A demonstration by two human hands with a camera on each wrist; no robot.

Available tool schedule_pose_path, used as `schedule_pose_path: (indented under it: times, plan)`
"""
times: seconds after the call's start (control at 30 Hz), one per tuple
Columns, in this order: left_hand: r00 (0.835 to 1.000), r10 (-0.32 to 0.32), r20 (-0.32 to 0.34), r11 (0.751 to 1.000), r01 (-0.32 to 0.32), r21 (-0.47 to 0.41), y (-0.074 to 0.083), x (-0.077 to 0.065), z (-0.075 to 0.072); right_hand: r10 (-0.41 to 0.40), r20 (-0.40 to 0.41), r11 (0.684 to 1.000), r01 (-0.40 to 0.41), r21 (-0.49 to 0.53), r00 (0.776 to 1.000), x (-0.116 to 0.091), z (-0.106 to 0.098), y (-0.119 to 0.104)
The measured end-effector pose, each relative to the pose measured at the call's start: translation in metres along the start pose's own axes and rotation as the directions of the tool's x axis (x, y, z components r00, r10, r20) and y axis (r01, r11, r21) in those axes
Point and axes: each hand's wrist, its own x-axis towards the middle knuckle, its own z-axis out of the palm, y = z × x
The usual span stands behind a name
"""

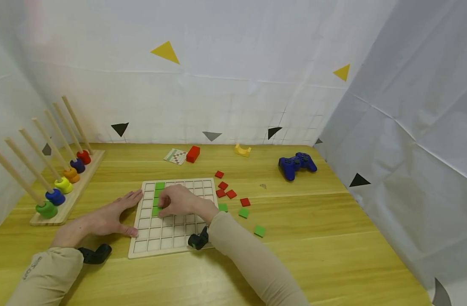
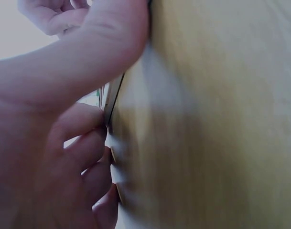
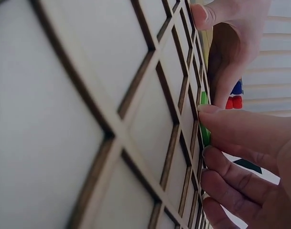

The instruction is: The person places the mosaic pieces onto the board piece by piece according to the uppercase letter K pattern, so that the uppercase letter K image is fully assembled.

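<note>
A white grid board with wooden dividers lies on the table. My left hand rests at its left edge, thumb at the near part of the rim and fingers stretched out farther back. Several green square tiles form a column in the second column of cells. Over the lower part of that column, my right hand has its thumb and curled fingers around a green tile, low against the grid. Its fingers partly hide the tiles in the head view.
Right of the board lie loose red tiles and green tiles. Behind are a patterned card, a red block, a yellow arch and a blue game controller. A wooden peg stand with coloured beads stands at left.
</note>
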Motion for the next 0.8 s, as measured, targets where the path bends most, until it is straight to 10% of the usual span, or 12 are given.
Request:
schedule_pose_path:
  times: [0.8]
  plan:
    - [1.0, -0.019, 0.008, 1.0, 0.019, 0.007, -0.001, 0.0009, 0.0, 0.038, -0.004, 0.999, -0.038, -0.025, 0.999, -0.0011, -0.0011, -0.0046]
